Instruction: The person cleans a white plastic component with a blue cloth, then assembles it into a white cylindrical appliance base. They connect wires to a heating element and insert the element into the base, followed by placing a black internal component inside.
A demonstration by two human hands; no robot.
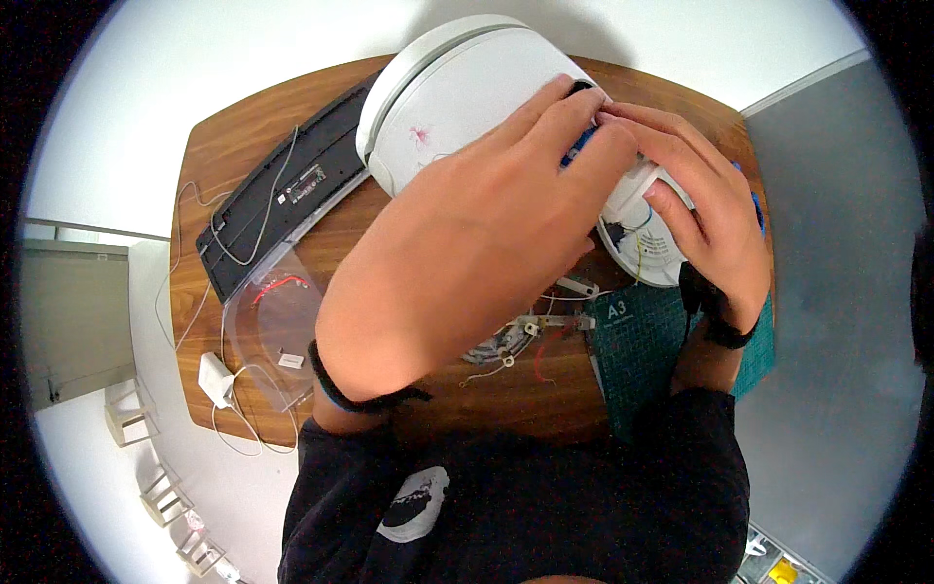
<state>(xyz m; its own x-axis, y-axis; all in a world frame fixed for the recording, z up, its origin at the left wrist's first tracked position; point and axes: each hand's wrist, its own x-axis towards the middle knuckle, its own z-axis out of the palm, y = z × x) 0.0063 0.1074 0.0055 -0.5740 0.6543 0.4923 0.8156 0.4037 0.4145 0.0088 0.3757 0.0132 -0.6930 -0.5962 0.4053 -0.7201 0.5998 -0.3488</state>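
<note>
My left hand (486,214) reaches across from the left, its fingers bent around a small blue-and-black object (581,146) whose kind I cannot make out. Against its fingertips is my right hand (705,185), closed around a white plastic piece (632,190). Beneath that piece lies a round white base (666,265) with thin wires and a dark opening showing. A large white rounded housing (467,102) stands behind my left hand, with a small pink mark on its top. My fingers hide most of where the two hands meet.
A black keyboard (292,195), underside up, lies at the left with a grey cable. Nearby are a clear plastic bag (277,336) and a white power adapter (216,380). A green cutting mat (623,360) lies at the right; small mechanical parts (525,331) and wires lie beside it.
</note>
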